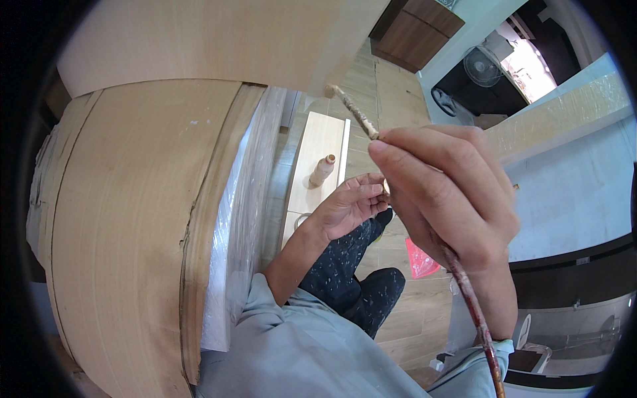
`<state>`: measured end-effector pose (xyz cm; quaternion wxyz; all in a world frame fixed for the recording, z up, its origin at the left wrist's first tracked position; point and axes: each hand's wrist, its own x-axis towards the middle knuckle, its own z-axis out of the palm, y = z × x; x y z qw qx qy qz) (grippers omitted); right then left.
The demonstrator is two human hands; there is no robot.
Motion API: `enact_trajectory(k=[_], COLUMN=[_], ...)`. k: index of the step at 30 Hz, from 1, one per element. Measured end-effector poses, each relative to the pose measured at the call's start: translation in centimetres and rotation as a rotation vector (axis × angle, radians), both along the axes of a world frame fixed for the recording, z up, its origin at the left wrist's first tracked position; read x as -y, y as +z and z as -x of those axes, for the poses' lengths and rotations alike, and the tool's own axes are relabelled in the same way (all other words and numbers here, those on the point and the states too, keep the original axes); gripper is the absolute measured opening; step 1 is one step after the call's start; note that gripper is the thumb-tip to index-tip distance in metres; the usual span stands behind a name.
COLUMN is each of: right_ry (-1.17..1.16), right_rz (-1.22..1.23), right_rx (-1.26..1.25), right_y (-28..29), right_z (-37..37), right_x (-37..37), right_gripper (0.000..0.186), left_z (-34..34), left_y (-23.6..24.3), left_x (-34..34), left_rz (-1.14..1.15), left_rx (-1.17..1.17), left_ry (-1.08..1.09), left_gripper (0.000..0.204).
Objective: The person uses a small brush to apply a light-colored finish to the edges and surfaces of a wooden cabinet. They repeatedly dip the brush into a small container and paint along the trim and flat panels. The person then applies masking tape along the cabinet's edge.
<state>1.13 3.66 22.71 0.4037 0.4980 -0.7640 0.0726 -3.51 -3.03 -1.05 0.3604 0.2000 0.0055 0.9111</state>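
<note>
My right hand (441, 192) grips a long thin paintbrush (471, 298) with a stained reddish handle, its caked pale tip (355, 109) angled up to the lower edge of a pale wood panel (219, 36); whether it touches there I cannot tell. My left hand (348, 205) pinches a small pale round thing (385, 187), partly hidden behind my right hand. Beyond my left hand, a cloudy bottle (320, 173) with pale brown contents and no visible cap stands upright on a narrow light-wood board (302, 139).
Large cardboard slabs (126, 219) and plastic-wrapped sheets (255, 186) stand at my left. A red plastic item (420, 261) lies on the floor by my knee. At the right is a wrapped beam (557, 119); farther back are a brown cabinet (411, 43) and a fan (482, 65).
</note>
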Motion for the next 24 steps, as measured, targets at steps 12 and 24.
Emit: enact_trajectory(k=[12, 24], right_ry=[-0.013, -0.020], right_rz=[0.010, 0.043], right_rx=[-0.005, 0.035], right_y=[-0.03, -0.02], right_z=[-0.27, -0.86], right_x=[-0.15, 0.28], right_gripper=[0.029, 0.029], left_z=[0.14, 0.24], left_y=[0.48, -0.15], left_x=[0.01, 0.01], left_rz=[0.090, 0.092], left_rx=[-0.030, -0.025], left_ry=[0.016, 0.019], left_gripper=[0.031, 0.031])
